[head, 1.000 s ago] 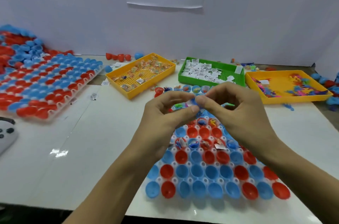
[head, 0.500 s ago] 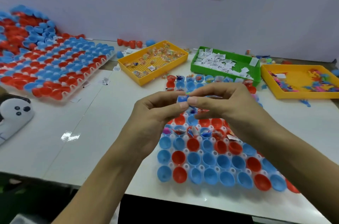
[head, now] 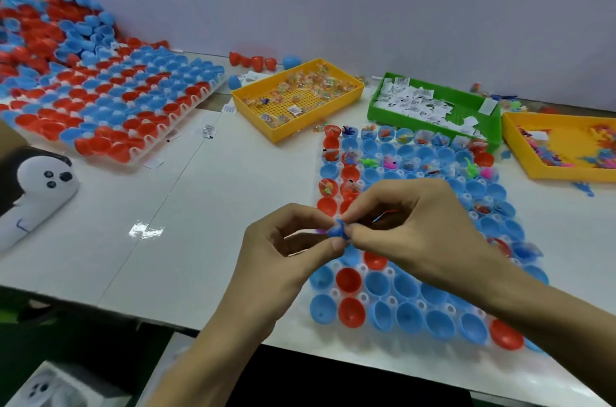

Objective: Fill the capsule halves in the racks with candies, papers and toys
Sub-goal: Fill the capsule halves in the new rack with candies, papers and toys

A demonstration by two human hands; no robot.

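A clear rack of red and blue capsule halves lies in front of me; its far rows hold toys and candies, its near rows look empty. Above its left part, my left hand and my right hand meet fingertip to fingertip and together pinch a small blue toy. A thin red and blue strand shows inside my right palm. Behind the rack stand a yellow tray of wrapped candies, a green tray of folded papers and a yellow tray of small toys.
A second rack of red and blue halves lies far left, with a loose pile of halves behind it. A white controller rests at the left edge. The table's front edge runs just below my wrists.
The view has tilted down and swung left, so the rack and trays sit further right. Both hands have dropped lower in view and still pinch the small blue toy between them.
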